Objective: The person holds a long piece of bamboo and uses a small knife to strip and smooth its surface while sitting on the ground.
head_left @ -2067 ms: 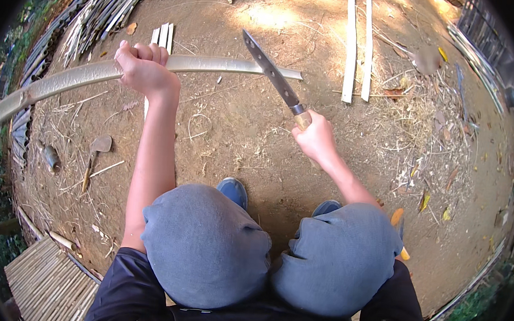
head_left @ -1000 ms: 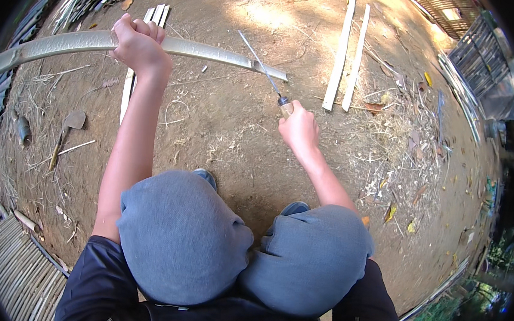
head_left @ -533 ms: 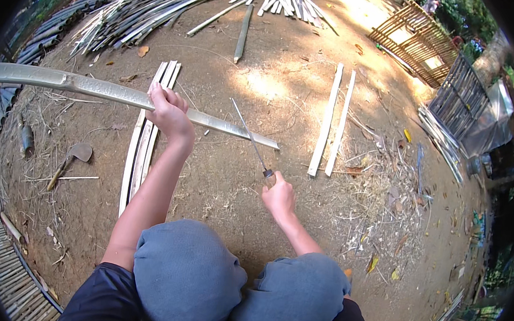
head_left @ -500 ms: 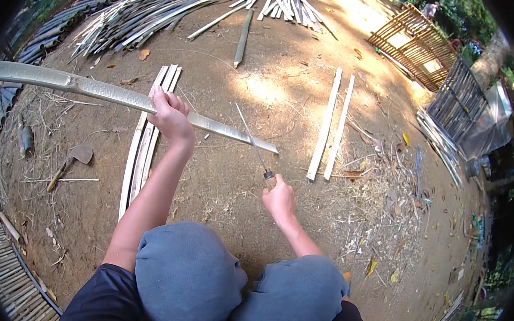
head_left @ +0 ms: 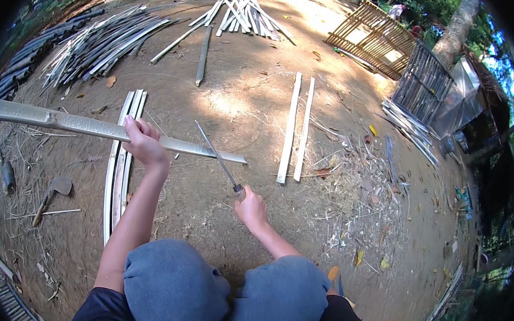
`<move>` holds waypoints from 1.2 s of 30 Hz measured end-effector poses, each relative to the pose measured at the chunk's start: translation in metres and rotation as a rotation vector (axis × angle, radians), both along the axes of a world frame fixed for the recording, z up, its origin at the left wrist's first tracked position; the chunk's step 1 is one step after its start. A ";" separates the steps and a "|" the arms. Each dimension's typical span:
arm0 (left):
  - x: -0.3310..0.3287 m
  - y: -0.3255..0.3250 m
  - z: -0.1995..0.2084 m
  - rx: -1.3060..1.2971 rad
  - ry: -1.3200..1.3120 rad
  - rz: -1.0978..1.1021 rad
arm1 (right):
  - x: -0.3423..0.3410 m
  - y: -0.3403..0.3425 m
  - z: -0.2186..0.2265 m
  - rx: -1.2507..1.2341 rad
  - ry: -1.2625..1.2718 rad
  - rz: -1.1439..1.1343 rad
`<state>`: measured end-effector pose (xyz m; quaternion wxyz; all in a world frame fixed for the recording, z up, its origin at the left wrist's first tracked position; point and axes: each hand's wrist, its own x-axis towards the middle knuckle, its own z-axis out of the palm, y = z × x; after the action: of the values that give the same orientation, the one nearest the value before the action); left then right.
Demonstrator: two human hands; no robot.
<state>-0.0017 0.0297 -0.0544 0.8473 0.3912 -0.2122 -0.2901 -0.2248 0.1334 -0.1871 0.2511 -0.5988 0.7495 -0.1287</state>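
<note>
My left hand (head_left: 145, 144) is closed around a long split bamboo strip (head_left: 87, 125), which runs from the left rim across in front of my knees. In my closed right hand (head_left: 251, 209) is a knife (head_left: 225, 167) with a long, thin blade and a brown handle. The blade slants up and to the left, crossing the strip near its right end; whether the edge touches it I cannot tell. Beneath my left hand, several pale bamboo strips (head_left: 117, 170) lie side by side on the ground. Two more bamboo strips (head_left: 290, 127) lie to the right.
A hand tool with a rounded metal blade (head_left: 60, 185) lies at the left. Farther off are a pile of bamboo slats (head_left: 106, 43), a fan of pale strips (head_left: 244, 16) and bamboo panels (head_left: 372, 37). Shavings and leaves (head_left: 351, 192) litter the dirt at the right.
The view has tilted up and shifted right, so the ground things appear farther left. Both hands keep their holds, and the knife still crosses the strip near its right end.
</note>
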 end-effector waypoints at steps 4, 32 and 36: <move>0.004 -0.001 0.000 -0.006 -0.015 -0.017 | -0.007 0.006 -0.008 0.000 0.017 -0.057; 0.011 0.003 0.001 0.020 -0.073 -0.005 | 0.005 0.016 -0.018 -0.017 -0.181 0.015; 0.007 -0.004 -0.003 0.019 -0.084 -0.011 | -0.007 0.000 -0.030 -0.044 -0.151 -0.032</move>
<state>0.0058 0.0254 -0.0574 0.8322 0.4100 -0.2468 -0.2801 -0.2314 0.1333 -0.2171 0.2916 -0.5807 0.7350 -0.1938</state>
